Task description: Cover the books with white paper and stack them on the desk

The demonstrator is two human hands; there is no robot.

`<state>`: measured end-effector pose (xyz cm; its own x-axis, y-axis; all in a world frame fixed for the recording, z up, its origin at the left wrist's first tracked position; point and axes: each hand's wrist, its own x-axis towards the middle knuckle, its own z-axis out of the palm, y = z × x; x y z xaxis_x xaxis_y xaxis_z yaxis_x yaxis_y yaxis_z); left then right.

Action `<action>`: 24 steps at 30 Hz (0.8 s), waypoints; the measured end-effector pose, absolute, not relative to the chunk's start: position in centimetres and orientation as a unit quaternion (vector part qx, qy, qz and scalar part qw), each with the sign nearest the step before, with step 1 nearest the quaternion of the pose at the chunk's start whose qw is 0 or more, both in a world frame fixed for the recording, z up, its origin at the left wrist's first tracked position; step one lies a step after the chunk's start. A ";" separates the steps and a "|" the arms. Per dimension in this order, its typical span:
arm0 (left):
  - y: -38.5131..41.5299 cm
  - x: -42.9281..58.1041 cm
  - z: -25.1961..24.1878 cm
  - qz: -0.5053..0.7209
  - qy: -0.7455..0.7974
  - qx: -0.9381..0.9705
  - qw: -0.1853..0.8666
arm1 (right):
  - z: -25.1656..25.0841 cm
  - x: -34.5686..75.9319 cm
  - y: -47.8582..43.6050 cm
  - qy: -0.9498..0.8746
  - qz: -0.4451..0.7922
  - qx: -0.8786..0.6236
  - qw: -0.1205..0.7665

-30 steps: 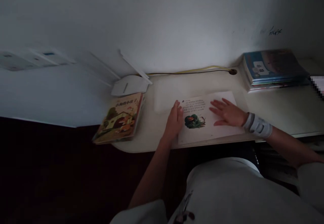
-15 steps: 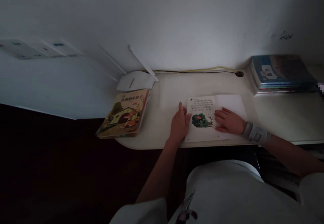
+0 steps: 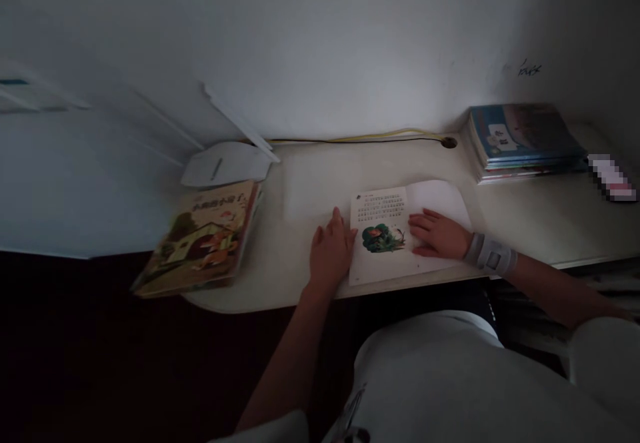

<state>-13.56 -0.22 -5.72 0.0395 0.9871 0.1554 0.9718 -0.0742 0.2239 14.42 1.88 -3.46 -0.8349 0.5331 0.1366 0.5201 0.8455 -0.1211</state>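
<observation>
An open picture book (image 3: pixel 383 269) lies on the white desk. Its left page carries lines of print above a drawing of green leaves; the right page looks mostly blank. My right hand (image 3: pixel 440 235) rests flat on the right page, fingers stretched toward the fold, a grey band (image 3: pixel 493 257) around the wrist. Beside the book's left edge is my left hand (image 3: pixel 331 249), fingers apart on the desk, its thumb near the page margin. Whether that thumb touches the paper I cannot tell.
At left, illustrated books (image 3: pixel 200 239) stick out past the rounded desk edge, in front of a white router (image 3: pixel 227 164) with antennas. Several stacked books (image 3: pixel 525 137) stand at the back right, near a blurred-out object (image 3: pixel 613 177). Cables (image 3: pixel 350 139) run along the wall into a hole.
The view has turned to the right, so things sit further left in the picture. My left hand's fingers are more spread. My right hand stays on the right page.
</observation>
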 end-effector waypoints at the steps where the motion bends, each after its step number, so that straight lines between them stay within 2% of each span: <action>1: -0.2 -13.5 -5.7 0.135 0.680 0.720 0.026 | -3.4 14.4 1.9 -0.956 0.038 -0.277 0.083; 9: 0.3 -14.1 -6.1 0.151 0.666 0.729 0.031 | -3.6 12.9 0.2 -0.943 0.022 -0.317 0.097; 24: -0.3 -13.8 -5.3 0.101 0.662 0.743 0.014 | -2.7 15.0 0.1 -0.933 0.027 -0.353 0.069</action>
<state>-13.77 -0.28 -5.29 0.1042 0.9859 0.1307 0.9801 -0.1241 0.1546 15.03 0.14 -2.71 -0.7418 0.6616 0.1096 0.6542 0.7499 -0.0988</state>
